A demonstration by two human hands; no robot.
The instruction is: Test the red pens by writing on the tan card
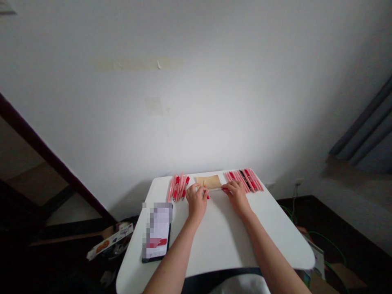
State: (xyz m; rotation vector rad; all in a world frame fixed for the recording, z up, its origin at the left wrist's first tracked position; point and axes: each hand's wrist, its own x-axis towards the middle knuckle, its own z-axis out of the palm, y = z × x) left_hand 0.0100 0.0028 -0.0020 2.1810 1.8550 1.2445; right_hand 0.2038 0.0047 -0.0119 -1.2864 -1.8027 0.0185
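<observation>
The left hand (197, 200) pinches a small red piece (208, 197); the right hand (238, 197) grips a pen (225, 189) near brown paper (210, 181) on the bench (219, 241).

The bench (214, 237) looks smooth; on it, plastic-looking pens (252, 181) and matt paper (211, 180); behind it, a matt wall (214, 102).

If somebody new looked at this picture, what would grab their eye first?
Probably the left hand and right hand, at small red pieces near the far side of the white table. Next, the pink-and-red pens: a loose bunch at far left, a neater row at far right. The phone lies along the left edge.
</observation>
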